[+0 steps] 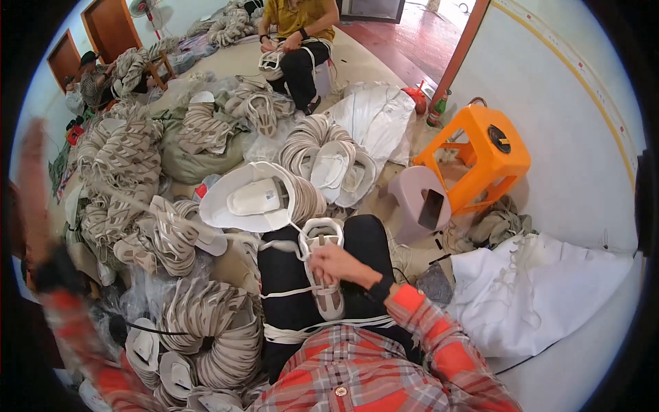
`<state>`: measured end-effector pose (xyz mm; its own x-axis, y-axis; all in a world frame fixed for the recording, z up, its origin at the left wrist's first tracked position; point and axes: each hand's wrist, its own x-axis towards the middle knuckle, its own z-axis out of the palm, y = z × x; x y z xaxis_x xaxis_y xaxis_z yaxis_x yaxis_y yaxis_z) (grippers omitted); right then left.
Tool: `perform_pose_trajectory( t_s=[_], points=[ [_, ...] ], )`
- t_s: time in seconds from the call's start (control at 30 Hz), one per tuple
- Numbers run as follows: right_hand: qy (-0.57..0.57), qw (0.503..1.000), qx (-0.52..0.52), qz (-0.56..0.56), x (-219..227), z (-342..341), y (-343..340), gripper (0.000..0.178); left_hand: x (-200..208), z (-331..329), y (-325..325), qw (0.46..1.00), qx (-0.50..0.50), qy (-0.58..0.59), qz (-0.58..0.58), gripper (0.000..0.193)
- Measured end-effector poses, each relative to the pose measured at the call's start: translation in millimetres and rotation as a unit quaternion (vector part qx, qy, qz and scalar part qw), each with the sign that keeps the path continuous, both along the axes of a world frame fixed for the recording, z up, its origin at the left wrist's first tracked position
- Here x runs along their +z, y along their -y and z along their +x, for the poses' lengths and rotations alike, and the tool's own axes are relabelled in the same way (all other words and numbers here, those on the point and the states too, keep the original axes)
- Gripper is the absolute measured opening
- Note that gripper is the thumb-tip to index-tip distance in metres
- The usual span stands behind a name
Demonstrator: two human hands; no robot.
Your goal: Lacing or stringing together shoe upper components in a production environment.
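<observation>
A beige and white shoe upper [329, 303] lies across my lap, between my black-trousered thighs. My right hand [329, 264] is closed on its middle, fingers bent over the lacing area. White lace [280, 245] loops out of the upper near its collar. My left hand [33, 185] is flung out and raised at the far left, smeared by motion, so its fingers do not read. A blurred pale strand runs from near the upper toward that side; whether my left hand holds it is unclear. More white laces [329, 332] lie across my lap near my waist.
Stacked shoe uppers [213, 329] lie at my left, with another stack [264, 199] just ahead. An orange stool [491, 147] and a low mauve stool [405, 202] bearing a phone [431, 209] stand at right. White sacking [528, 288] lies near the wall. A co-worker [302, 34] sits ahead.
</observation>
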<state>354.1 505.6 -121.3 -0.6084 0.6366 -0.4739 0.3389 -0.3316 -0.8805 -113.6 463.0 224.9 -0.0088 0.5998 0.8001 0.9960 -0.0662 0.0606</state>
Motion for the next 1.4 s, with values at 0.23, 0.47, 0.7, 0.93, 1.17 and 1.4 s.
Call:
perform_pose_trajectory(
  t_s=[0.23,0.47,0.7,0.93,1.17,1.4],
  points=[
    [-0.051,0.996,0.058,0.037,47,-37,-14,0.032,-315,286,51,0.872,-0.235,-0.072,-0.423,0.021],
    [-0.067,0.994,0.052,0.062,61,-41,-8,0.031,-347,307,61,0.875,-0.243,-0.011,-0.419,0.015],
    [0.139,0.916,0.062,0.37,65,-49,-29,0.027,-294,253,72,0.676,-0.302,0.319,-0.591,0.017],
    [-0.037,0.965,0.252,0.057,64,-49,45,0.024,-228,179,117,0.621,-0.336,0.398,-0.586,0.027],
    [-0.073,0.995,-0.065,0.022,65,11,-6,0.021,-279,23,255,0.647,-0.052,0.519,-0.556,0.023],
    [-0.186,0.957,-0.205,-0.085,8,57,-22,0.025,-264,-45,323,0.688,0.042,0.336,-0.642,0.033]
  ],
)
